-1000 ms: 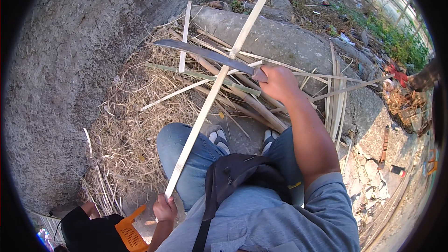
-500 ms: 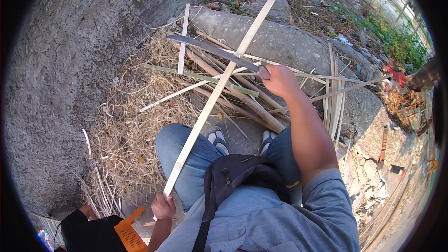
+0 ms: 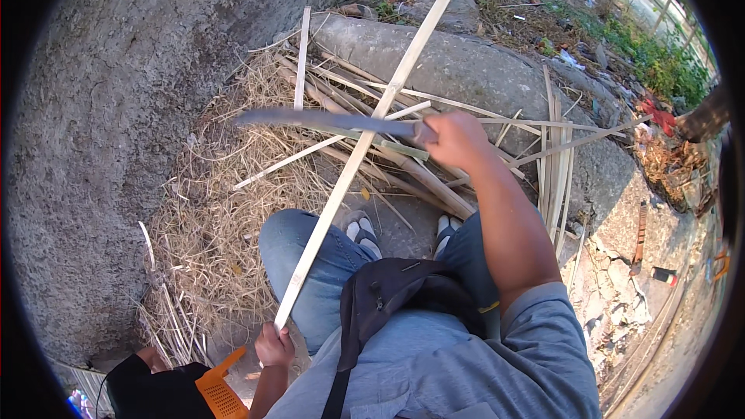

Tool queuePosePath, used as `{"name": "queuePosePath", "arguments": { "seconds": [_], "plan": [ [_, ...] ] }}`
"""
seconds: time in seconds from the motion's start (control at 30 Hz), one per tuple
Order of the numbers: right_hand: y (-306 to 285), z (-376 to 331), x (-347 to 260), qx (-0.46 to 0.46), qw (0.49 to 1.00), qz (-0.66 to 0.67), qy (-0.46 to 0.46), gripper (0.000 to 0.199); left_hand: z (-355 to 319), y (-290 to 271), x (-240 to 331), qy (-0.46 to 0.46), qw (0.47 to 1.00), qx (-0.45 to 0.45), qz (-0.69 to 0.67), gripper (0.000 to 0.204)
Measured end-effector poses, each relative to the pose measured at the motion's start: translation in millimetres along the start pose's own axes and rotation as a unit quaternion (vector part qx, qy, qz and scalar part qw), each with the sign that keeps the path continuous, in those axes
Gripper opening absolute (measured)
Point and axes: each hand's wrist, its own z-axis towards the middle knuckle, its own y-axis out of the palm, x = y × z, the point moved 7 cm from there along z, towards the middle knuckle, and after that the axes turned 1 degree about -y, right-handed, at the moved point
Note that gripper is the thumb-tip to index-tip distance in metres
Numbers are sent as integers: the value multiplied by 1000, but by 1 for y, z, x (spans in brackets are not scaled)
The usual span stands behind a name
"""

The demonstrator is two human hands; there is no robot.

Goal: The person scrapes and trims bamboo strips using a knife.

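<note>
**Long pale bamboo strip, held at its near end under the blade**

The long pale split-bamboo strip (image 3: 363,155) runs from my left hand (image 3: 273,344) at 7 o'clock up across my knee to 1 o'clock, its far tip over the grey concrete slab (image 3: 466,70). My left hand is closed around its lower end. My right hand (image 3: 458,140) is clenched on the handle of a long dark-bladed knife (image 3: 326,121), whose blade lies level and crosses the strip just above its middle, point toward 9 o'clock; it blurs, so I cannot tell if the edge touches.

Room is tight at 9 o'clock, where the rough grey curved concrete wall (image 3: 101,147) rises beside the dry straw heap (image 3: 225,209). At 12 and 3 o'clock, loose cut bamboo slats (image 3: 555,163) crowd the slab. Open ground lies only between my feet.

The strip is flat, straight, even in width and creamy yellow.
</note>
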Motion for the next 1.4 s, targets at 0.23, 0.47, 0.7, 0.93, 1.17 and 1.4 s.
{"name": "queuePosePath", "arguments": {
  "seconds": [0.23,0.47,0.7,0.93,1.17,1.4],
  "plan": [
    [-1,0,32,25,989,7,148,17,4,-8,7,-9,1000,-4,9,41],
    [-1,-15,-30,1,997,2,-81,13,9,-3,11,6,1000,-3,-18,40],
    [-13,3,28,59,994,18,86,15,6,0,2,2,1000,-3,-6,37],
    [-16,-3,49,93,984,5,153,19,11,-4,9,7,1000,2,6,35],
    [-17,-12,-20,29,998,16,-60,15,14,3,8,-1,999,-25,-49,37],
    [-20,1,43,52,991,47,110,16,13,6,3,-5,999,-15,-44,34]
  ]
}}
